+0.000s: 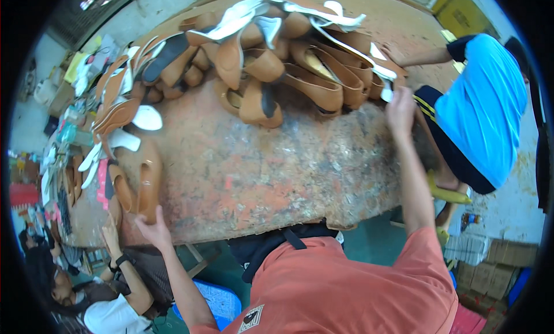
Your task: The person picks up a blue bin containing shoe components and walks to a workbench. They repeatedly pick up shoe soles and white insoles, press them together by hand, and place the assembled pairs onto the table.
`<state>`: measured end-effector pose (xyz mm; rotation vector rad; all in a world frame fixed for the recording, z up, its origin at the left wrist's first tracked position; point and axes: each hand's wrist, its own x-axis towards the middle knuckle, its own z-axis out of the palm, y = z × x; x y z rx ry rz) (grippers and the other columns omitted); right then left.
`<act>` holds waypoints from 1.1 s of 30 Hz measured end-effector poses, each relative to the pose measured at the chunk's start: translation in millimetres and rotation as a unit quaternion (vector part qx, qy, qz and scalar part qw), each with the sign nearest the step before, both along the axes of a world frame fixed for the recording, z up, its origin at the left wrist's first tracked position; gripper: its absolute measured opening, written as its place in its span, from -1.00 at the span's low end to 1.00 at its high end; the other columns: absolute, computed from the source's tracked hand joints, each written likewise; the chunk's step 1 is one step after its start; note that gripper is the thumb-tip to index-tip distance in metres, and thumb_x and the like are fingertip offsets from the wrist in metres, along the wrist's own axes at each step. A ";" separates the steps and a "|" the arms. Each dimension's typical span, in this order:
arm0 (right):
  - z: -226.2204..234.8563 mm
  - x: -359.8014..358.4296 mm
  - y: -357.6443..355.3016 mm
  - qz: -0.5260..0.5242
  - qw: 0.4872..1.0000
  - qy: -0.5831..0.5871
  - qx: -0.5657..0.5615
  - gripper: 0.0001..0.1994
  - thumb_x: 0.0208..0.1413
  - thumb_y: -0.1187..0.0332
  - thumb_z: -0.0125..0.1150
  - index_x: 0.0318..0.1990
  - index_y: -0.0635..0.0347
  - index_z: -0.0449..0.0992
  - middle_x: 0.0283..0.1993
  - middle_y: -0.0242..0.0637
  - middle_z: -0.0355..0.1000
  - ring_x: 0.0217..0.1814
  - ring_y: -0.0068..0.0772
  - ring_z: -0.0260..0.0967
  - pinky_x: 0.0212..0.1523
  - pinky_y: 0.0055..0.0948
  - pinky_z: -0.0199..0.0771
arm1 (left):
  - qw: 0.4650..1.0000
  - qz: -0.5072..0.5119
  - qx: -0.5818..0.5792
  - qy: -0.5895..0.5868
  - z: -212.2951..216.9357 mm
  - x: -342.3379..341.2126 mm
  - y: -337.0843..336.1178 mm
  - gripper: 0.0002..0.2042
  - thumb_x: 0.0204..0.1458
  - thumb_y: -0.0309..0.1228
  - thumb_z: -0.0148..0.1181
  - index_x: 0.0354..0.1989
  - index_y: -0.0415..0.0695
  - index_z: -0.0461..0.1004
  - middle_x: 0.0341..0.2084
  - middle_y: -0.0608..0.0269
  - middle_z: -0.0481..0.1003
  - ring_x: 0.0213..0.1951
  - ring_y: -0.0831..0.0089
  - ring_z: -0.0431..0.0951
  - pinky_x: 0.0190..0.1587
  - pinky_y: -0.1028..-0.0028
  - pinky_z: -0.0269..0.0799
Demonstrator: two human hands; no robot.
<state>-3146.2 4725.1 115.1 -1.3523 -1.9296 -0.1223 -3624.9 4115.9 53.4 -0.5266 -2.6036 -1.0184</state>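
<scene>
My left hand [154, 230] is at the left front of the worktable, thumb and fingers closed about the near end of a brown slip-on shoe [150, 178]. A matching brown shoe [122, 187] lies just left of it, its opening facing up. On the right, my right arm reaches out past the pile of shoes. My right hand [400, 112] is closed beside a white strip-like piece [387, 92] at the pile's right edge. What its fingers hold, if anything, is hidden.
Brown shoes [314, 87] are heaped along the far side of the worn table [271, 178], with white insoles [242, 17] on top. A co-worker in blue [482, 109] sits at the right. Another person [109, 311] works at lower left. A blue crate [216, 302] stands below.
</scene>
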 end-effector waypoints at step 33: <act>21.9 -64.5 -247.8 0.510 0.568 0.217 -0.608 -0.60 0.02 0.46 0.60 -0.12 0.08 0.41 -0.01 -0.40 0.42 0.05 -0.57 0.39 0.13 -0.44 0.41 | 0.885 -0.336 0.091 -0.310 34.5 150.2 41.4 -0.63 -0.14 -0.58 0.50 -0.49 -0.20 0.26 0.26 -0.26 0.53 0.19 0.20 0.60 0.19 0.31 0.48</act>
